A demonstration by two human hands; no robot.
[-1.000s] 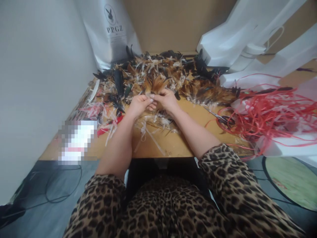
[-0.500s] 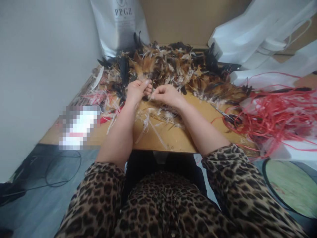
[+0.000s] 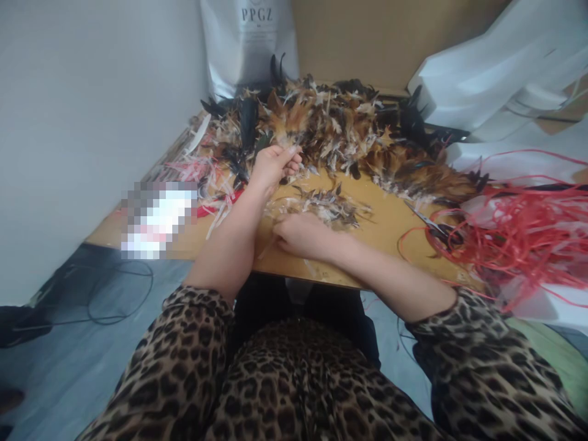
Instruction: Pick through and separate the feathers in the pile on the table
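Note:
My left hand (image 3: 278, 166) is closed in a pinch at the near edge of a large feather heap (image 3: 331, 119). A fan of brown feathers (image 3: 285, 117) rises from its fingertips; the pinched ends are hidden. Closer to the table's front edge, my right hand (image 3: 301, 236) rests low with curled fingers over pale plastic strips (image 3: 265, 250). Its fingertips are mostly hidden, with strip ends showing beside them. Just beyond that hand lies a smaller pile of short grey-brown feathers (image 3: 337, 207).
Scissors (image 3: 434, 225) lie to the right beside a tangle of red plastic string (image 3: 528, 236). A blurred-out bright object (image 3: 158, 220) sits at the table's left front. Behind the heap stands a silvery bag (image 3: 252, 49). White sacks (image 3: 473, 67) fill the back right.
My right hand has left my left hand and come down toward the table's front edge, onto the pale strips. My left hand keeps its pinch. The whole view has shifted slightly.

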